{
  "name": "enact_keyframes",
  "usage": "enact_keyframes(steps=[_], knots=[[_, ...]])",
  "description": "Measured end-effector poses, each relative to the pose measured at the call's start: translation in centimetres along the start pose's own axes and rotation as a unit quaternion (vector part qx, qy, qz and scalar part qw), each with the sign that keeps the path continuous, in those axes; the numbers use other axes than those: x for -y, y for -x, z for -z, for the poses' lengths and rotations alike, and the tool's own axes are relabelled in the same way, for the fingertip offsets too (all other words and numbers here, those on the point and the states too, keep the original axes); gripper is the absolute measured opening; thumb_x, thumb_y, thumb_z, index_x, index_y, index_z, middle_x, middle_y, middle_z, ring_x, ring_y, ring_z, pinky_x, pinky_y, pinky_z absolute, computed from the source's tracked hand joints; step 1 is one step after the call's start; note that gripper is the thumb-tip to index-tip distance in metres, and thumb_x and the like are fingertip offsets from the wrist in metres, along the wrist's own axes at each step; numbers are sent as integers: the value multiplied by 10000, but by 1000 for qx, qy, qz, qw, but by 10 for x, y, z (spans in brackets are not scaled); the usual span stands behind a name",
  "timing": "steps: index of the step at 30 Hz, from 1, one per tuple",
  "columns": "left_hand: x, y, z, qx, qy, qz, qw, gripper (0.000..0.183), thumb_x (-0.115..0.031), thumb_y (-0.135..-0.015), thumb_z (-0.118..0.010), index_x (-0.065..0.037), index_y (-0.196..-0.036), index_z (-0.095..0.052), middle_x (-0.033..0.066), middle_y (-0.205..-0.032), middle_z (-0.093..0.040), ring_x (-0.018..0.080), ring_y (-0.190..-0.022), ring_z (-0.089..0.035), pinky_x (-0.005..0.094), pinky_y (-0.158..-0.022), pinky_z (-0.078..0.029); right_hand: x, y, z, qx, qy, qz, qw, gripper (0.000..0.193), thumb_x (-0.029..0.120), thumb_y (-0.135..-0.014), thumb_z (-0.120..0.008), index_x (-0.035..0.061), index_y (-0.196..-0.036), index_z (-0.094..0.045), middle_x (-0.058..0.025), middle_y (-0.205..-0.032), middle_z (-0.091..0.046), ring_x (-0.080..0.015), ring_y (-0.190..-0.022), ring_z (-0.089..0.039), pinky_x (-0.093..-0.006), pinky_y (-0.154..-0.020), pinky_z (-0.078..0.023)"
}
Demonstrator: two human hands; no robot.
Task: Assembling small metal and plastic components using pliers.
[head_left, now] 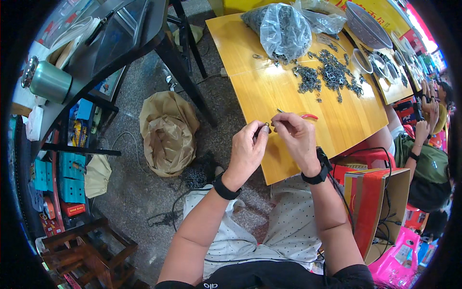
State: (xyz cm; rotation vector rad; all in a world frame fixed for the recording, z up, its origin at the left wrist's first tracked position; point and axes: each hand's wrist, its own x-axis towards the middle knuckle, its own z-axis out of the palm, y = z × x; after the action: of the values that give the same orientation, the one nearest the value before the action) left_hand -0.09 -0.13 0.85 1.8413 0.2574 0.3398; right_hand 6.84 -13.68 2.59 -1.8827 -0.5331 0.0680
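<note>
Over the near left edge of the wooden table (346, 120), my two hands are close together with fingertips almost meeting. My left hand (246, 150) pinches a small dark metal ring-like piece (266, 124) between thumb and forefinger. My right hand (297, 139) is closed in a pinch beside it; what it holds is too small to make out. Behind my right fingers lies a pair of pliers with a red handle (309, 116), mostly hidden by the hand. Farther back, small dark metal clasps (332, 70) are spread in a loose pile.
A clear plastic bag (286, 31) full of dark pieces stands at the table's back, near a grey basket (368, 24) and a plastic bowl (361, 61). Left on the floor sits a brown sack (168, 135). A cardboard box (375, 207) stands right; another person (423, 144) sits beyond.
</note>
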Motion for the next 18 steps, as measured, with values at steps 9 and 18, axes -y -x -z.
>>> enact_keyframes(steps=[9,18], knots=[[3,1,-2,5,-5,-2,1000,185,-154,-966,-595,19,-937,-655,139,-735,-650,161,-608,-589,323,-568,-454,1,-3,-6,-24,24,72,997,63,-25,-861,-668,-27,-924,-675,-104,-833,-667,-173,-726,-660,-281,-674,-516],[6,-1,4,49,36,23,998,275,-212,-1008,-538,19,-912,-653,175,-784,-685,260,-650,-655,362,-608,-485,4,-3,-5,6,73,97,993,52,-31,-859,-653,-16,-908,-654,-130,-800,-627,-245,-703,-640,-320,-644,-488]])
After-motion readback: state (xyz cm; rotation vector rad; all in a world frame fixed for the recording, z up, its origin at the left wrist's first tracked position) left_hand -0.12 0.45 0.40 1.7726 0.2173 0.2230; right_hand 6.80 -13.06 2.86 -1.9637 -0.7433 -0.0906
